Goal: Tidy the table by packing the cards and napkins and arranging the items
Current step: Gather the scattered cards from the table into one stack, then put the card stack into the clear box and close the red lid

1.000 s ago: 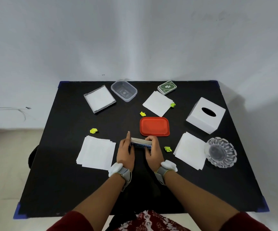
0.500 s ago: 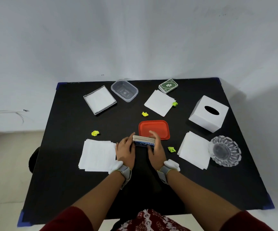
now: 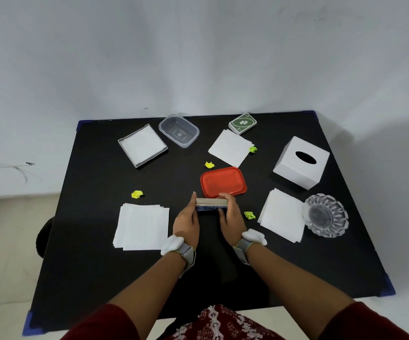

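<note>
A squared stack of cards with a blue back sits just in front of the red lid. My left hand presses its left end and my right hand wraps its right end and top. A second deck, green, lies at the far edge. Napkin piles lie at the near left, the near right and the far middle. A clear plastic tub stands at the back beside a grey tray with napkins in it.
A white tissue box stands at the right, with a glass ashtray in front of it. Several crumpled yellow-green paper bits are scattered on the black table. A white wall rises behind the table.
My left index finger, raised a second ago, has come down against the stack's left end. Both hands stay closed on the cards in about the same spot.
</note>
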Motion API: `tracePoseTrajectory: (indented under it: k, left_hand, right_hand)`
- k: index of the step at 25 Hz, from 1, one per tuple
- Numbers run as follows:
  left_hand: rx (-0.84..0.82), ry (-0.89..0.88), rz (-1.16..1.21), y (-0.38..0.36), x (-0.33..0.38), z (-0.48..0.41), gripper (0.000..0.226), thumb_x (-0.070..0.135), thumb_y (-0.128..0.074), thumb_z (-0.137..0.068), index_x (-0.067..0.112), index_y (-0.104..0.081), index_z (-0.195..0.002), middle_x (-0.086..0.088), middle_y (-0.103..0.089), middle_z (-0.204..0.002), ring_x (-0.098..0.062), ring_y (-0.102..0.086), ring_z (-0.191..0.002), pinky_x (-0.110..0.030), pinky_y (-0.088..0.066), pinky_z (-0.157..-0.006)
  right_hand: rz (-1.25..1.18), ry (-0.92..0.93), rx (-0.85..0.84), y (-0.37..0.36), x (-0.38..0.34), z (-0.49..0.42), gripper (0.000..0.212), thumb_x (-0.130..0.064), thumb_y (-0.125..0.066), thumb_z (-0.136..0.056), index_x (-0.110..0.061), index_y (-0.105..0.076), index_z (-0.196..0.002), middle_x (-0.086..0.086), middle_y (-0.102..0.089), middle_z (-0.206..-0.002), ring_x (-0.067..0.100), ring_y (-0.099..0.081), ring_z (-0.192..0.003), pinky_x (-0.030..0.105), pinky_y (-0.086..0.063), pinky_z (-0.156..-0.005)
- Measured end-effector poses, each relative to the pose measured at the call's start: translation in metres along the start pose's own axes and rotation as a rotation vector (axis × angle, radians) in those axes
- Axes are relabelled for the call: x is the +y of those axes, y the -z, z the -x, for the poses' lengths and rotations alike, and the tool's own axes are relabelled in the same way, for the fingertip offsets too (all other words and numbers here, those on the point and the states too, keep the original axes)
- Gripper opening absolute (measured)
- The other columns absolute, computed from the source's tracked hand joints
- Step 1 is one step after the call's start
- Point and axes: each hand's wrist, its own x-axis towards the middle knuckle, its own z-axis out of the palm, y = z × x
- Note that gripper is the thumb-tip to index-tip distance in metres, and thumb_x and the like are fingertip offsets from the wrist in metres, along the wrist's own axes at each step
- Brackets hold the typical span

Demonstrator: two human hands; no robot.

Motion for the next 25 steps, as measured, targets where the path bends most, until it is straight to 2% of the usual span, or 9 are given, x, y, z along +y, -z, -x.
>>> tracePoseTrajectory:
  k: [4, 6, 9, 13, 15, 17, 20, 22, 25]
  left_hand:
    - [0.061, -0.046, -0.014, -0.002, 0.009, -0.003, 0.047, 0.009, -0.041, -0.097, 0.019, -0.037, -0.144, -0.010, -0.060, -0.129, -0.024, -0.055, -0.122, -0.026, -0.039, -0.104]
    - [0.075, -0.062, -0.007, 0.002, 0.005, 0.002, 0.046, 0.009, -0.042, -0.097, 0.018, -0.040, -0.142, -0.010, -0.062, -0.126, -0.024, -0.057, -0.118, -0.024, -0.040, -0.101]
    - [0.075, -0.020, -0.055, 0.009, -0.003, 0.009, 0.048, 0.013, -0.040, -0.099, 0.022, -0.033, -0.145, -0.013, -0.065, -0.112, -0.027, -0.061, -0.104, -0.026, -0.044, -0.091]
    - [0.015, 0.070, -0.139, 0.008, -0.005, 0.007, 0.052, 0.016, -0.035, -0.100, 0.024, -0.021, -0.149, -0.015, -0.063, -0.113, -0.028, -0.060, -0.105, -0.031, -0.046, -0.089]
    - [0.066, 0.074, -0.099, 0.008, -0.002, 0.007, 0.050, 0.016, -0.039, -0.099, 0.023, -0.029, -0.148, -0.013, -0.064, -0.116, -0.027, -0.060, -0.105, -0.031, -0.046, -0.091]
    - [0.109, 0.044, -0.016, 0.011, -0.001, 0.009, 0.044, 0.015, -0.044, -0.097, 0.022, -0.043, -0.141, -0.010, -0.067, -0.113, -0.026, -0.062, -0.101, -0.028, -0.047, -0.089]
    - [0.058, 0.008, -0.072, 0.022, 0.001, -0.002, 0.033, 0.019, -0.052, -0.094, 0.021, -0.060, -0.125, -0.009, -0.072, -0.102, -0.027, -0.066, -0.095, -0.026, -0.047, -0.081]
    - [-0.014, -0.072, -0.158, 0.035, 0.000, -0.019, 0.038, 0.020, -0.057, -0.088, 0.024, -0.060, -0.125, -0.005, -0.070, -0.113, -0.023, -0.062, -0.109, -0.026, -0.046, -0.090]
    - [-0.080, -0.239, -0.188, 0.056, 0.016, -0.078, 0.064, 0.015, -0.058, -0.081, 0.021, -0.040, -0.142, -0.004, -0.046, -0.146, -0.020, -0.037, -0.138, -0.029, -0.028, -0.114]
  right_hand:
    - [-0.009, -0.051, -0.016, 0.007, -0.007, -0.005, 0.051, 0.002, -0.046, -0.092, -0.012, -0.035, -0.140, 0.009, -0.050, -0.138, 0.021, -0.049, -0.127, 0.032, -0.040, -0.108]
    - [-0.009, -0.045, -0.015, 0.002, -0.014, 0.001, 0.055, 0.003, -0.043, -0.093, -0.012, -0.030, -0.144, 0.008, -0.040, -0.148, 0.019, -0.038, -0.137, 0.025, -0.031, -0.113]
    - [-0.035, -0.026, 0.007, -0.009, -0.025, 0.011, 0.061, 0.004, -0.040, -0.094, -0.016, -0.021, -0.149, 0.004, -0.029, -0.154, 0.008, -0.027, -0.140, 0.013, -0.022, -0.110]
    - [-0.094, -0.093, -0.072, -0.014, -0.023, 0.022, 0.068, 0.003, -0.038, -0.095, -0.022, -0.011, -0.151, 0.002, -0.022, -0.158, 0.012, -0.023, -0.144, 0.017, -0.021, -0.112]
    - [-0.078, -0.099, -0.055, -0.014, -0.023, 0.023, 0.061, -0.001, -0.038, -0.096, -0.021, -0.018, -0.150, 0.002, -0.030, -0.155, 0.013, -0.030, -0.142, 0.018, -0.025, -0.110]
    - [-0.003, -0.069, -0.027, -0.008, -0.021, 0.021, 0.047, -0.007, -0.039, -0.098, -0.016, -0.035, -0.144, 0.002, -0.045, -0.146, 0.014, -0.043, -0.134, 0.014, -0.029, -0.105]
    - [0.110, -0.025, -0.076, 0.001, -0.014, 0.013, 0.033, -0.013, -0.041, -0.099, -0.011, -0.048, -0.131, 0.005, -0.058, -0.130, 0.021, -0.055, -0.120, 0.019, -0.037, -0.097]
    - [0.126, -0.033, -0.104, 0.006, -0.011, 0.004, 0.032, -0.014, -0.043, -0.098, -0.009, -0.049, -0.130, 0.008, -0.061, -0.126, 0.024, -0.058, -0.116, 0.027, -0.041, -0.095]
    - [0.080, -0.159, -0.064, 0.014, -0.017, -0.016, 0.031, -0.013, -0.045, -0.098, -0.008, -0.048, -0.128, 0.011, -0.065, -0.118, 0.027, -0.062, -0.108, 0.022, -0.039, -0.078]
